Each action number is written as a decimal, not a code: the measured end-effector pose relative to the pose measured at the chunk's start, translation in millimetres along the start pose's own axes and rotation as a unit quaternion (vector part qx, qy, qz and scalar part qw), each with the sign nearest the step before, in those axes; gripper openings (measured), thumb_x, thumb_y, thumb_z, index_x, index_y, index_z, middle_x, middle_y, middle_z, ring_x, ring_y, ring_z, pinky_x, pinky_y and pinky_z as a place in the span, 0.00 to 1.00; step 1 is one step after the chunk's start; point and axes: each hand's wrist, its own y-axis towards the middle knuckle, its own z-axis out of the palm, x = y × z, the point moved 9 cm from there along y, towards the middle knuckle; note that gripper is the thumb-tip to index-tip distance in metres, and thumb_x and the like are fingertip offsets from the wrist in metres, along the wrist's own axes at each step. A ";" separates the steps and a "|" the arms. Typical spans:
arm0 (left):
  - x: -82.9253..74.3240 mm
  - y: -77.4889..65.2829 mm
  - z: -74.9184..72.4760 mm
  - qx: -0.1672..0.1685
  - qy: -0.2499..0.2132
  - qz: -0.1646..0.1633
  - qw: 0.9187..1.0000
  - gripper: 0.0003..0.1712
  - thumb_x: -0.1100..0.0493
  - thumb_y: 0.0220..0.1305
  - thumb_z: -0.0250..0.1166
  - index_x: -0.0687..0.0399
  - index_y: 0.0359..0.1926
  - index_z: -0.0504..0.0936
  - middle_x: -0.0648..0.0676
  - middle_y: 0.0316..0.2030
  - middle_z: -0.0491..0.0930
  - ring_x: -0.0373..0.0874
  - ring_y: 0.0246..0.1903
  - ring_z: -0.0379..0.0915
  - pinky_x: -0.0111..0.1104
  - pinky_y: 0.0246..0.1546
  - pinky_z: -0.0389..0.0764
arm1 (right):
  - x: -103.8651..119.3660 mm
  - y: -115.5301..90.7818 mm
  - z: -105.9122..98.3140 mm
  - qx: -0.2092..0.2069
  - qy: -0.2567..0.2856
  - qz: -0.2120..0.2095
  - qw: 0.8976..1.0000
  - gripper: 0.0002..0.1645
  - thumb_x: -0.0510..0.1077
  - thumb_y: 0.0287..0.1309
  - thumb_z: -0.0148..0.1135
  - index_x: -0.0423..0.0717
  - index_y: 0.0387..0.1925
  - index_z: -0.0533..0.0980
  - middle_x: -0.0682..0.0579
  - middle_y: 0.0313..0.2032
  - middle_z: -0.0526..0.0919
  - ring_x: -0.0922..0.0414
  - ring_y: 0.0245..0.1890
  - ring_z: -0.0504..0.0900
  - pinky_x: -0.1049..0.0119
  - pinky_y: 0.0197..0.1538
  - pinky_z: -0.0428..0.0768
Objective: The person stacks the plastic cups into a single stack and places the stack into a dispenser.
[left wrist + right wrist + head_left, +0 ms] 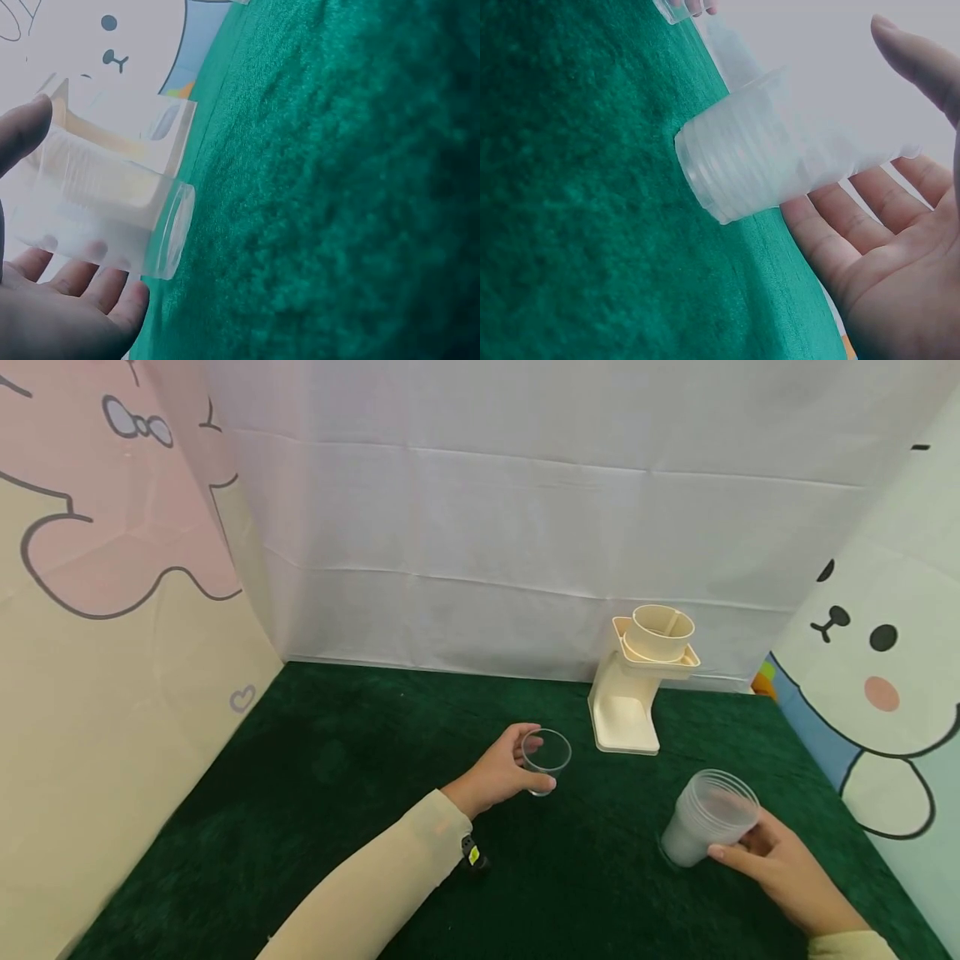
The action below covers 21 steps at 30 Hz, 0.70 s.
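Behind stacked cups (739,157), right fingers (847,217), apparently.

The head view's bottom edge is cropping both sleeves (375,877); stacked cups (701,827) are partly hiding the right hand (787,870).

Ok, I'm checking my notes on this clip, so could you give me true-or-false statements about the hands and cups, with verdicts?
1. The left hand holds a single clear cup. True.
2. The cream stand is farther from the person than the stack of cups. True.
3. The right hand is at the cream stand. False: it is at the stack of cups.
4. The cloth under everything is red. False: it is green.
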 end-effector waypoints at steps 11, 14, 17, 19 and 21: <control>-0.5 2.1 -0.8 -0.013 -0.006 0.012 1.000 0.44 0.57 0.58 0.79 0.47 0.71 0.67 0.48 0.67 0.72 0.46 0.69 0.65 0.46 0.73 0.63 | -0.9 -1.0 1.0 0.001 0.010 -0.006 1.000 0.46 0.46 0.71 0.66 0.34 0.76 0.52 0.30 0.69 0.65 0.75 0.49 0.76 0.68 0.46 0.83; 0.6 2.2 -1.7 -0.019 -0.007 0.010 1.000 0.41 0.56 0.58 0.79 0.45 0.69 0.68 0.47 0.65 0.73 0.45 0.69 0.66 0.45 0.72 0.63 | 0.1 -1.4 1.1 -0.001 0.004 -0.003 1.000 0.47 0.48 0.70 0.67 0.35 0.77 0.52 0.31 0.69 0.65 0.74 0.50 0.76 0.66 0.48 0.83; 0.3 2.1 -2.5 -0.024 -0.009 0.012 1.000 0.41 0.56 0.58 0.79 0.46 0.69 0.68 0.46 0.64 0.74 0.45 0.68 0.67 0.46 0.72 0.64 | 0.5 -1.6 1.3 -0.002 0.000 0.003 1.000 0.49 0.51 0.69 0.68 0.36 0.77 0.52 0.32 0.70 0.65 0.73 0.50 0.76 0.61 0.49 0.85; -0.1 2.0 -2.9 -0.026 -0.010 0.013 1.000 0.41 0.55 0.59 0.79 0.46 0.69 0.68 0.46 0.63 0.75 0.45 0.68 0.67 0.47 0.72 0.64 | 1.0 -1.5 1.4 -0.001 0.001 0.002 1.000 0.49 0.51 0.69 0.68 0.36 0.77 0.52 0.32 0.70 0.64 0.73 0.51 0.75 0.60 0.50 0.85; -1.2 1.6 -3.0 -0.028 -0.009 0.015 0.999 0.41 0.56 0.59 0.78 0.46 0.69 0.68 0.46 0.63 0.75 0.45 0.68 0.67 0.47 0.72 0.64 | 1.3 -1.6 1.3 0.000 0.001 0.000 1.000 0.49 0.50 0.70 0.67 0.36 0.77 0.52 0.32 0.71 0.64 0.71 0.52 0.76 0.59 0.50 0.85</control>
